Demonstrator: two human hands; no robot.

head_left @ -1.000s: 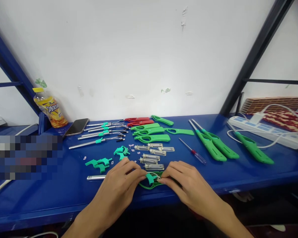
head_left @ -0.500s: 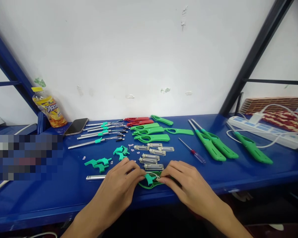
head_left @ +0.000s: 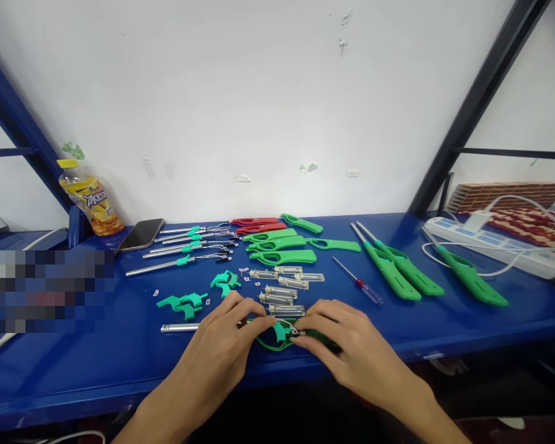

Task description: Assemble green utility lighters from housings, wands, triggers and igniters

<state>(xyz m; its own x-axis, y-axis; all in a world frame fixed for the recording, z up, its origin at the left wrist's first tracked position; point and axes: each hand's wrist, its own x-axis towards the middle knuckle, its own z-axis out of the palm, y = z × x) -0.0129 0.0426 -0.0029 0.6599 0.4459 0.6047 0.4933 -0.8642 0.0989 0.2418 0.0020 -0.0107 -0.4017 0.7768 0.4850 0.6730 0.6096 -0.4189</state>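
At the table's front edge, my left hand (head_left: 224, 336) pinches a teal lighter trigger (head_left: 280, 333) between thumb and forefinger. Under it lies an open green handle shell (head_left: 271, 345), partly covered by both hands. My right hand (head_left: 349, 336) closes its fingertips on a small black igniter (head_left: 296, 333) with thin white wires, just right of the trigger. A silver lighter tube (head_left: 179, 328) sticks out left from beneath my left hand. Clear fuel tanks (head_left: 287, 310) lie just beyond the fingers. Loose teal triggers (head_left: 189, 303) rest farther left.
Wired tubes (head_left: 160, 266), green shells (head_left: 284, 257) and red shells (head_left: 259, 228) lie along the back. A screwdriver (head_left: 361, 283), green lighters (head_left: 393, 274) and a power strip (head_left: 499, 243) are to the right. A phone (head_left: 141, 234) and bottle (head_left: 92, 200) stand back left.
My right fingertips have shifted slightly, and the black igniter now shows between them. My left thumb and forefinger have moved a little right over the trigger.
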